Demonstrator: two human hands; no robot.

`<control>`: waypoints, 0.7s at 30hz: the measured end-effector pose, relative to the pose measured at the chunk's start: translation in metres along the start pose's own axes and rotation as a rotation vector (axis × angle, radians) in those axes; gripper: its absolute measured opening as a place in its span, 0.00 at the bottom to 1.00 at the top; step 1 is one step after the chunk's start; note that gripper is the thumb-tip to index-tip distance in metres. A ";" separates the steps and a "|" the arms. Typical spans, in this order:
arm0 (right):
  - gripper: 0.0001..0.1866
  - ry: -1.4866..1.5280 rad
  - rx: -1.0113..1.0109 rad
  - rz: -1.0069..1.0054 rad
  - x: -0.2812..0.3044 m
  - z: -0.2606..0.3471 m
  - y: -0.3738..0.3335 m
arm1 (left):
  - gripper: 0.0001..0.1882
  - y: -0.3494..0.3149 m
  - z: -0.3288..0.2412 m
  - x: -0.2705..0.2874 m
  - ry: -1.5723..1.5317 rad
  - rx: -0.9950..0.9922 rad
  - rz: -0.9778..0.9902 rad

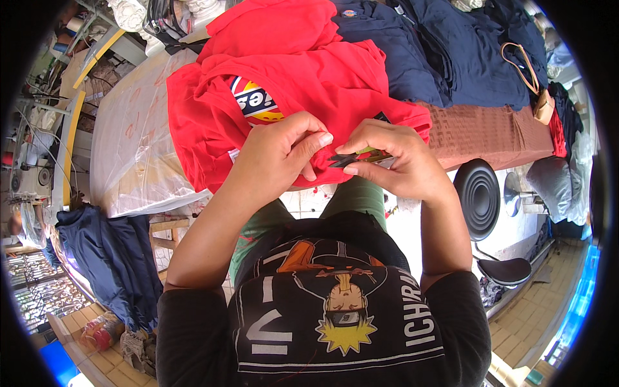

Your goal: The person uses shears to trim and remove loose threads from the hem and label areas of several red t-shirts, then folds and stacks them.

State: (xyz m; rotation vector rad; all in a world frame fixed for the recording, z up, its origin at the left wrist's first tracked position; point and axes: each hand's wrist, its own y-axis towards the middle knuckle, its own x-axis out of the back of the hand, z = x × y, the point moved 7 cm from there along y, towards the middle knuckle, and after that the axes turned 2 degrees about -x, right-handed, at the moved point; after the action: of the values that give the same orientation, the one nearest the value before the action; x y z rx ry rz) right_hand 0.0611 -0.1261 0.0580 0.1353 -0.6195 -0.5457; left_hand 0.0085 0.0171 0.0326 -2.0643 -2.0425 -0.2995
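Note:
My right hand (409, 158) grips a small pair of thread snips (367, 155) with yellow-green on the handle, its dark blades pointing left toward my other hand. My left hand (274, 151) is closed in a pinch beside the blade tips; anything between its thumb and finger is too small to make out. Under and beyond both hands lies a red garment (316, 77), loosely bunched, with a colourful printed patch (256, 100) on it. The cloth hangs over the table's near edge.
Folded navy garments (438, 51) lie at the far right on a brown-covered table (477, 135). A plastic-wrapped surface (142, 129) extends to the left. Navy cloth (113, 264) hangs at lower left. A round black stool seat (478, 198) stands at right, near a sewing machine (32, 177) across at far left.

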 end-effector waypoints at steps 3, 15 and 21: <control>0.10 0.007 0.037 0.015 0.000 -0.001 -0.001 | 0.08 0.000 0.001 0.000 0.009 -0.003 -0.010; 0.07 0.097 -0.047 -0.067 0.004 -0.012 0.000 | 0.09 -0.003 -0.008 -0.001 0.030 -0.027 0.002; 0.07 0.174 -0.116 -0.017 0.002 -0.011 0.003 | 0.09 -0.003 -0.008 0.000 0.041 -0.028 -0.009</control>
State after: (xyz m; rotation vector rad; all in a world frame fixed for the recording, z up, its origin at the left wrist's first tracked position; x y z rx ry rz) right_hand 0.0702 -0.1256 0.0514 0.0775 -0.4166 -0.5782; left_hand 0.0055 0.0147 0.0404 -2.0483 -2.0356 -0.3701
